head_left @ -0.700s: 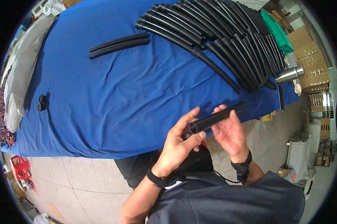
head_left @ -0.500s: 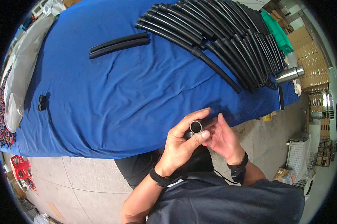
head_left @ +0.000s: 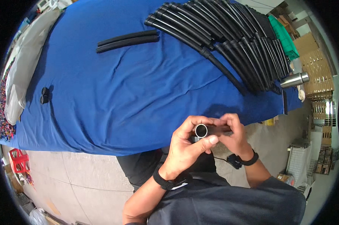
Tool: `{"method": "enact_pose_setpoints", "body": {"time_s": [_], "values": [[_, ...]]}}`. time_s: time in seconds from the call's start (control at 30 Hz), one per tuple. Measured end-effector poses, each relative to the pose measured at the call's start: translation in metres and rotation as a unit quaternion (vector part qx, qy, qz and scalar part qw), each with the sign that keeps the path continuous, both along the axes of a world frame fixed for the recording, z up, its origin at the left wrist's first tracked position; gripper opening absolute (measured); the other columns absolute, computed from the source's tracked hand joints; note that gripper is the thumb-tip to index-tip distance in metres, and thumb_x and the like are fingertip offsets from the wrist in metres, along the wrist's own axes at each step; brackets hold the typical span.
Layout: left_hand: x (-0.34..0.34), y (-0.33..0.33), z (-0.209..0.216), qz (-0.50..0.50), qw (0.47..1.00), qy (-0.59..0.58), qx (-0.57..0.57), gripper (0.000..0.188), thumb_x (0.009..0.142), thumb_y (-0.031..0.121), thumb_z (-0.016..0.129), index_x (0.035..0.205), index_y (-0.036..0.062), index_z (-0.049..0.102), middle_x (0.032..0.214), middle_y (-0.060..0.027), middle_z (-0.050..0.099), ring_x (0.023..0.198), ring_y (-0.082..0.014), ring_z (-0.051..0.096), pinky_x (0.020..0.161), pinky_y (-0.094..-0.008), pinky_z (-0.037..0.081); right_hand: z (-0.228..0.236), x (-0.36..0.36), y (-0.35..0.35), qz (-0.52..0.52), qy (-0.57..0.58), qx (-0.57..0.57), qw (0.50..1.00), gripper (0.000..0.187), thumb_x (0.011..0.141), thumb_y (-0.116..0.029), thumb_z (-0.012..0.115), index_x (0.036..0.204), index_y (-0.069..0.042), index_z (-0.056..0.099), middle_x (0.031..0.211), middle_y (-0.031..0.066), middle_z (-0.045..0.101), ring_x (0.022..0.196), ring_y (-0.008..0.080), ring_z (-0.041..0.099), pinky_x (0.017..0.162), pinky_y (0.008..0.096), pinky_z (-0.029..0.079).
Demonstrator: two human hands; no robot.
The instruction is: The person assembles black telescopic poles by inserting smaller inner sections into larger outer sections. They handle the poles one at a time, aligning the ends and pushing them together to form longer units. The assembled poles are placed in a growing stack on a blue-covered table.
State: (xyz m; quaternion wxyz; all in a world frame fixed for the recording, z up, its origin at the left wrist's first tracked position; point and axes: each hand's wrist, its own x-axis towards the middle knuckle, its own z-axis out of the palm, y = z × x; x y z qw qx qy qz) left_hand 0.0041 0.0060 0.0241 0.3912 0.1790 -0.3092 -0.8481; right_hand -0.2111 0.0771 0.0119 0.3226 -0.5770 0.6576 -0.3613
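A short dark tube (head_left: 217, 130) with a pale ring-shaped rim is held above the near edge of the blue cloth, its open end turned toward me. My left hand (head_left: 188, 140) wraps round the tube by that end, thumb laid below the rim. At the tube's other end is my right hand (head_left: 233, 131), its fingers curled over it and slightly blurred. Another rounded piece shows just under the rim, but the fingers mostly hide it. Each wrist wears a black band.
Rows of black tubes (head_left: 199, 28) fill the table's far right, beside a steel flask (head_left: 295, 80) and a green crate (head_left: 284, 35). Two black tubes (head_left: 128, 41) lie far left of centre on the blue cloth (head_left: 113, 101). Two small black rings (head_left: 45, 95) sit at left.
My right hand has turned and its fingers, outstretched before, now curl over the tube. The left hand keeps its hold. The whole view has shifted slightly.
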Motion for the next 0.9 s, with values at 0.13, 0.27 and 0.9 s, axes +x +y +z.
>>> {"method": "enact_pose_setpoints", "body": {"time_s": [0.13, 0.27, 0.9], "values": [[0.004, 0.001, -0.004, -0.039, 0.999, -0.011, 0.022, 0.042, 0.091, 0.007, 0.076, 0.13, 0.0025, 0.062, 0.13, -0.0157, 0.066, 0.085, -0.0143, 0.068, 0.068, -0.0275, 0.06, 0.015, -0.01, 0.018, 0.048, 0.047, 0.034, 0.997, 0.043, 0.079, -0.009, 0.087, 0.104, -0.003, 0.052, 0.09, 0.0097, 0.068, 0.08, 0.0172, 0.07, 0.068, 0.0308, 0.055], [-0.003, 0.002, -0.003, -0.083, 0.996, -0.016, -0.008, 0.043, 0.091, 0.006, 0.077, 0.131, 0.003, 0.064, 0.13, -0.0136, 0.067, 0.089, -0.0141, 0.068, 0.07, -0.0269, 0.06, 0.021, -0.027, 0.03, 0.084, 0.003, 0.07, 0.994, 0.042, 0.082, -0.017, 0.086, 0.111, -0.002, 0.06, 0.097, 0.0097, 0.069, 0.088, 0.019, 0.07, 0.078, 0.0333, 0.054], [0.008, -0.003, -0.001, -0.073, 0.997, -0.023, -0.02, 0.041, 0.089, 0.01, 0.08, 0.125, 0.0016, 0.065, 0.126, -0.015, 0.069, 0.083, -0.0136, 0.069, 0.067, -0.0262, 0.06, 0.035, -0.027, 0.015, 0.181, -0.025, 0.105, 0.978, 0.037, 0.094, -0.023, 0.071, 0.119, 0.003, 0.061, 0.104, 0.0144, 0.068, 0.095, 0.026, 0.068, 0.083, 0.0357, 0.051]]}}
